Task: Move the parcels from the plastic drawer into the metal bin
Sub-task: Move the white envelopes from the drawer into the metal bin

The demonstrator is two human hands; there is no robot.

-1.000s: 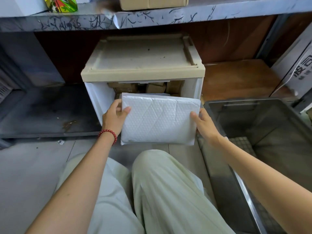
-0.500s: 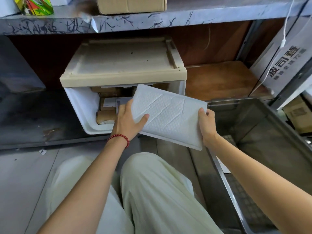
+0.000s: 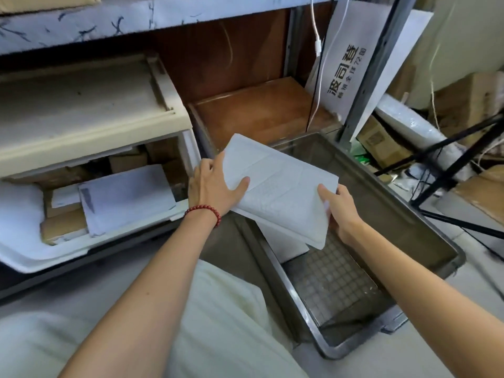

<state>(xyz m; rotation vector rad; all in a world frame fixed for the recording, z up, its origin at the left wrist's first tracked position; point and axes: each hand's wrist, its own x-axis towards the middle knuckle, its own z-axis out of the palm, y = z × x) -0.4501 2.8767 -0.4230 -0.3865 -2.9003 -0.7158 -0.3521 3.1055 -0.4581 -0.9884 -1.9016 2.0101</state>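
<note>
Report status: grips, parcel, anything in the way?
Left grip and right grip both hold white parcel. Parcel tilted over metal bin, not released. Nothing visible blocking.

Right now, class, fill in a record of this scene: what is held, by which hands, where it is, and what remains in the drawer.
held: white padded parcel
hands: left hand and right hand, one at each end
position: tilted, above the metal bin
in bin: one white parcel
left to move: white mailer, brown boxes, in the plastic drawer
</note>
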